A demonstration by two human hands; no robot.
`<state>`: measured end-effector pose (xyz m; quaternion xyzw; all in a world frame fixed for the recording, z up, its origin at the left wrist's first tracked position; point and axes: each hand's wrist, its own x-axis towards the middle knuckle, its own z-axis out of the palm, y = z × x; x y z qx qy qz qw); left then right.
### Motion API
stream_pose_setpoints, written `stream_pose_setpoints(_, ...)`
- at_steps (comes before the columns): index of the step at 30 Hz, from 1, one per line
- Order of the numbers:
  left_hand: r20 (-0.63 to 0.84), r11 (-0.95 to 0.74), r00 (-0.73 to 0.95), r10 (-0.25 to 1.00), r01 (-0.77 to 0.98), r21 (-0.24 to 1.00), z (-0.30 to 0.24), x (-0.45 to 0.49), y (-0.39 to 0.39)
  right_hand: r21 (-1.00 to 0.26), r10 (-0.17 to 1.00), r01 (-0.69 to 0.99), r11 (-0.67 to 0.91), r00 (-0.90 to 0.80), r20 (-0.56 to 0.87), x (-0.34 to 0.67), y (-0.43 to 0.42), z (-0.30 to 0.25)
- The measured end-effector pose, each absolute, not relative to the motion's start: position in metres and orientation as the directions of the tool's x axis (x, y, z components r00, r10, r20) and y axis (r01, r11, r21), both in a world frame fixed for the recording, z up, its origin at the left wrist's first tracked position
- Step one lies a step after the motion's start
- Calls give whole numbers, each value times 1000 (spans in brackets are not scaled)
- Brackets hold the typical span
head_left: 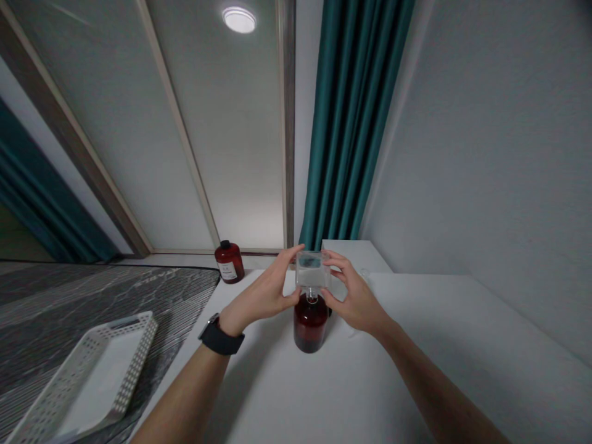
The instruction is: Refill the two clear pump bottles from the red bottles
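Amber bottle [309, 330], glossy, upright on white desk [272, 401]. Clear square-sided bottle [312, 270], neck downward, directly above it; grip: left hand [268, 291] and right hand [354, 301] clasping opposite sides. Desk extends toward 6 o'clock; edge, 8 o'clock; labelled, black-capped amber bottle [229, 262], 10 o'clock.

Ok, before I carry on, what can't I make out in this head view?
All in the head view:
Label on the rear bottle: print too small to read.
Black item beyond the front bottle: mostly hidden by that bottle, perhaps also the right grip.
White basket: near end cut off by the bottom edge.
Clear piece: too small and blurred to show its exact shape.
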<state>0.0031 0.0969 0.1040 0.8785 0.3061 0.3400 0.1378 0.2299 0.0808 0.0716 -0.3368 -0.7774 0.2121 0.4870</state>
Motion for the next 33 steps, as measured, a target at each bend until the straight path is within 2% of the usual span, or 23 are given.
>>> stream_pose_setpoints(10,535,-776,568,625,532,340,105,-2,101,-628,711,334,703,-307,633,233,81,69)
stream_pose_setpoints(33,532,-769,558,638,495,403,106,-2,101,-551,704,447,704,-341,623,235,78,76)
